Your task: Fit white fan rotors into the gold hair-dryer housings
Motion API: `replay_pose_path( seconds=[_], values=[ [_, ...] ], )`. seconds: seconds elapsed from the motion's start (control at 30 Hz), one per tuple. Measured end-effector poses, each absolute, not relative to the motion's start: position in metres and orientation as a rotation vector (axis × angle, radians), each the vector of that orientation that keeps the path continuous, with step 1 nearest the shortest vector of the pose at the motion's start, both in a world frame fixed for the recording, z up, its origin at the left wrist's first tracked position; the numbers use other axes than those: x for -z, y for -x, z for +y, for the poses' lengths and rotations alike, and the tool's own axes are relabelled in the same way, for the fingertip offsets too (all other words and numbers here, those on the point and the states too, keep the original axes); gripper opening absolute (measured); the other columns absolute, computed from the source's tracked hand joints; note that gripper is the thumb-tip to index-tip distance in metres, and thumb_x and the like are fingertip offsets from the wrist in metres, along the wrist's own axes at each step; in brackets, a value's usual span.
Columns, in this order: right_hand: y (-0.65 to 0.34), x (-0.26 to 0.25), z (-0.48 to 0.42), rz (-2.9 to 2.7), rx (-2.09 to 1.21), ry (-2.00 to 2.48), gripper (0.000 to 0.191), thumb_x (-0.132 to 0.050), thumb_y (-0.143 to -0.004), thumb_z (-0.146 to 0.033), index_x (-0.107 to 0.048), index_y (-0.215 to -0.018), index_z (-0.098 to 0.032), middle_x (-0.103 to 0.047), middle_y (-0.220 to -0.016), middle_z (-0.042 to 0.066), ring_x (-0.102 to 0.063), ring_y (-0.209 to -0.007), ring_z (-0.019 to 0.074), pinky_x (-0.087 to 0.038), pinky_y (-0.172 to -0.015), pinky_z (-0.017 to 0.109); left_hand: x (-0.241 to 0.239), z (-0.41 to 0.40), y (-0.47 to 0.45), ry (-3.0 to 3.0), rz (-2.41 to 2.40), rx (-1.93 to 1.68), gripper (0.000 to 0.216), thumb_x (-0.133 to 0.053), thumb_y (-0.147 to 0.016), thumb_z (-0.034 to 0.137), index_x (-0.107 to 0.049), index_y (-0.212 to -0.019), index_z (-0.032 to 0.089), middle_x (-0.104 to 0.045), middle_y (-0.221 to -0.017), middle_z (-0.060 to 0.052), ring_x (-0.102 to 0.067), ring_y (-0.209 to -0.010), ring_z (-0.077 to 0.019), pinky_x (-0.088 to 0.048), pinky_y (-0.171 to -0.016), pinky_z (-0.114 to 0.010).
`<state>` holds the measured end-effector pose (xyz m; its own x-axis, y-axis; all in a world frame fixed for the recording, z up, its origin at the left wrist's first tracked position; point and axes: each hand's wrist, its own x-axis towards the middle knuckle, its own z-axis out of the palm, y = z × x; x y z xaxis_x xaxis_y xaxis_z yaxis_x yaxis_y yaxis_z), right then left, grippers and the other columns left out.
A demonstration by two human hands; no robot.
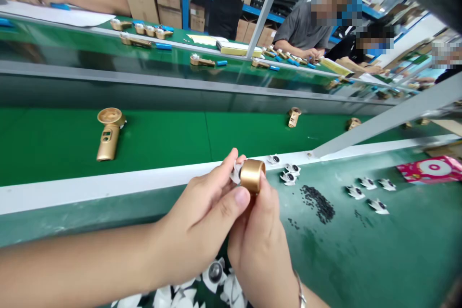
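Both of my hands meet over the near edge of the bench. My left hand (204, 216) and my right hand (258, 245) pinch a small gold cylindrical housing (252, 175) between thumbs and fingers. A white finned part (236, 172) sits against its left end under my left fingertips. Several white finned parts (288, 173) lie just right of my hands. A pile of tiny black screws (319, 202) lies beyond them on the green mat.
A gold handle-shaped casing (108, 133) lies on the green conveyor belt (162, 139), with smaller gold pieces (294, 116) farther right. More white parts (216, 288) lie below my wrists. A pink packet (433, 169) is at right. Other people work across the line.
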<state>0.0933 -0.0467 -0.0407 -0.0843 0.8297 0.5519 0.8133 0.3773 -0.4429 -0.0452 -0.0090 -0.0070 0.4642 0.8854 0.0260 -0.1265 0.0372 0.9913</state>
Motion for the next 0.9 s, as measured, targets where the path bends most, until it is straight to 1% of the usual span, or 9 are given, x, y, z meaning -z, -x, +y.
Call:
replay_pose_path(
  seconds=[0.13, 0.37, 0.47, 0.53, 0.6, 0.67, 0.73, 0.8, 0.9],
  values=[
    [-0.093, 0.04, -0.047, -1.856, -0.128, 1.443, 0.072, -0.046, -0.092, -0.007, -0.017, -0.156, -0.019, -0.054, -0.127, 0.022, -0.064, -0.106, 0.0315, -0.063, -0.077, 0.048, 0.009, -0.006, 0.047, -1.417, 0.716, -0.924, 0.06, -0.049, -0.101, 0.038, -0.029, -0.157, 0.028, -0.043, -0.157, -0.004, -0.04, -0.144, -0.0258, -0.031, -0.123, -0.039],
    [-0.091, 0.036, -0.048, -1.826, -0.391, 1.404, 0.057, -0.045, -0.095, -0.017, -0.031, -0.15, -0.021, -0.055, -0.127, 0.02, -0.063, -0.106, 0.0291, -0.062, -0.079, 0.046, 0.006, -0.015, 0.042, -1.358, 0.703, -0.895, 0.062, -0.05, -0.1, 0.03, -0.026, -0.157, 0.027, -0.05, -0.151, -0.005, -0.052, -0.134, -0.0233, -0.042, -0.114, -0.035],
    [-0.095, 0.032, -0.046, -1.852, -0.382, 1.408, 0.057, -0.042, -0.095, -0.016, -0.03, -0.151, -0.022, -0.052, -0.132, 0.02, -0.062, -0.108, 0.029, -0.061, -0.081, 0.047, -0.001, -0.004, 0.044, -1.452, 0.727, -0.866, 0.066, -0.053, -0.097, 0.032, -0.027, -0.156, 0.025, -0.057, -0.143, -0.008, -0.06, -0.123, -0.0246, -0.048, -0.105, -0.035],
    [-0.102, 0.027, -0.034, -1.938, -0.339, 1.424, 0.061, -0.039, -0.096, -0.015, -0.023, -0.154, -0.021, -0.049, -0.136, 0.021, -0.062, -0.11, 0.0296, -0.06, -0.083, 0.048, -0.01, 0.011, 0.054, -1.598, 0.874, -0.8, 0.072, -0.064, -0.088, 0.039, -0.036, -0.153, 0.025, -0.063, -0.135, -0.009, -0.063, -0.115, -0.0281, -0.05, -0.096, -0.035],
    [-0.108, 0.022, -0.008, -2.024, -0.236, 1.541, 0.067, -0.037, -0.095, -0.013, -0.013, -0.157, -0.015, -0.049, -0.135, 0.024, -0.061, -0.111, 0.033, -0.058, -0.084, 0.049, -0.022, 0.026, 0.07, -1.805, 1.078, -0.702, 0.077, -0.076, -0.074, 0.048, -0.05, -0.143, 0.026, -0.067, -0.125, -0.009, -0.064, -0.109, -0.032, -0.05, -0.088, -0.034],
    [-0.111, 0.019, 0.028, -2.083, -0.132, 1.76, 0.07, -0.036, -0.092, -0.009, -0.01, -0.157, -0.006, -0.052, -0.13, 0.028, -0.063, -0.105, 0.0364, -0.057, -0.081, 0.051, -0.03, 0.035, 0.085, -2.039, 1.15, -0.489, 0.073, -0.083, -0.058, 0.056, -0.067, -0.122, 0.025, -0.071, -0.109, -0.009, -0.066, -0.097, -0.0325, -0.048, -0.078, -0.033],
    [-0.113, 0.018, 0.066, -2.162, -0.134, 1.894, 0.067, -0.039, -0.09, -0.007, -0.021, -0.155, -0.004, -0.056, -0.125, 0.028, -0.066, -0.099, 0.0363, -0.055, -0.081, 0.051, -0.031, 0.035, 0.095, -2.182, 1.048, -0.153, 0.063, -0.088, -0.045, 0.058, -0.073, -0.097, 0.025, -0.071, -0.086, -0.005, -0.065, -0.07, -0.026, -0.044, -0.062, -0.03],
    [-0.115, 0.017, 0.094, -2.254, -0.188, 1.899, 0.062, -0.052, -0.089, -0.011, -0.039, -0.149, -0.008, -0.062, -0.119, 0.024, -0.066, -0.101, 0.0369, -0.054, -0.084, 0.049, -0.024, 0.027, 0.097, -2.221, 0.915, 0.122, 0.055, -0.091, -0.035, 0.053, -0.071, -0.079, 0.026, -0.065, -0.067, 0.001, -0.052, -0.045, -0.0176, -0.035, -0.048, -0.028],
    [-0.13, 0.008, 0.099, -2.322, -0.197, 1.851, 0.064, -0.069, -0.085, -0.029, -0.048, -0.144, -0.013, -0.064, -0.125, 0.02, -0.06, -0.115, 0.0384, -0.051, -0.094, 0.048, -0.006, 0.015, 0.091, -2.252, 0.784, 0.232, 0.037, -0.09, -0.041, 0.041, -0.065, -0.064, 0.025, -0.056, -0.054, 0.004, -0.037, -0.034, -0.0124, -0.021, -0.04, -0.026]
  ],
)
